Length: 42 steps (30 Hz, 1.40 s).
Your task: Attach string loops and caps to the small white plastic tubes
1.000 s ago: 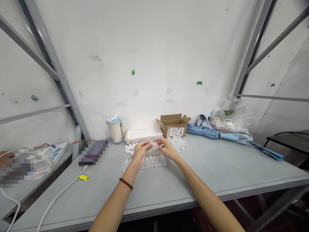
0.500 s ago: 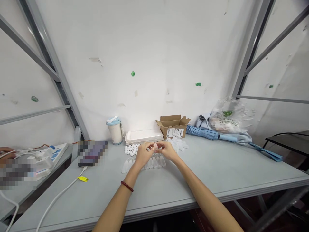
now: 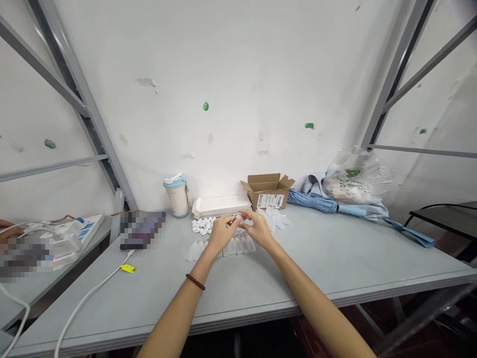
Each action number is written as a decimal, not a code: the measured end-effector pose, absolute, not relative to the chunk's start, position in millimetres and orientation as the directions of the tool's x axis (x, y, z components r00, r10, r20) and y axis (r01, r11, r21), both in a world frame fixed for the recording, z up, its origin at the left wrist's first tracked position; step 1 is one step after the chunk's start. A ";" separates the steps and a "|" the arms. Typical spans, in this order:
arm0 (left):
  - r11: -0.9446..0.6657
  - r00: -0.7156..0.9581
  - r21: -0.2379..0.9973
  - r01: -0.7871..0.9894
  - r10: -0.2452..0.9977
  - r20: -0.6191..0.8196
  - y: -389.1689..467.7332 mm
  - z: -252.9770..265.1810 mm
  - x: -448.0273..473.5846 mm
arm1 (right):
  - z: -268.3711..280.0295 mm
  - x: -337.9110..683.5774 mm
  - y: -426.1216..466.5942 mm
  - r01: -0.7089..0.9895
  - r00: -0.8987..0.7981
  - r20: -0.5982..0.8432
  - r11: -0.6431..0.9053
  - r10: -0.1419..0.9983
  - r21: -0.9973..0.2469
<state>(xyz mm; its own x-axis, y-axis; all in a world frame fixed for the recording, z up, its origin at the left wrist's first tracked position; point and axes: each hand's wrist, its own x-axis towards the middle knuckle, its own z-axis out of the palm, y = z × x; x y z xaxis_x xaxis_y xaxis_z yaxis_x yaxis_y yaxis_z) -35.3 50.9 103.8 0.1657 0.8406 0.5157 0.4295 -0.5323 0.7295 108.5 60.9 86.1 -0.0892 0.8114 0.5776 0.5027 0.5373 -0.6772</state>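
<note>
My left hand and my right hand meet above the table, fingertips pinched together around a small white piece. A thin white curved part of it shows between the fingers; the rest is hidden. Beneath the hands lies a row of translucent, long rounded pieces, partly covered by my left hand and wrist. Left of the hands is a heap of small white cap-like parts. Behind my right hand, flat clear plastic pieces lie in a loose pile.
Behind the hands stand a white tray, an opened cardboard box and a blue-lidded cup. A folded blue umbrella and plastic bag lie right. A phone with cable lies left; another person's hand is far left.
The fingertips have shifted slightly, and a white curved part now shows between them. The view has tilted a little. The things on the table stay where they were.
</note>
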 end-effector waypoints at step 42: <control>-0.768 0.402 0.289 0.572 0.569 0.717 50.2 84.1 -17.7 | 112.4 157.2 56.4 -0.035 -0.453 0.008 -0.009 0.891 -0.999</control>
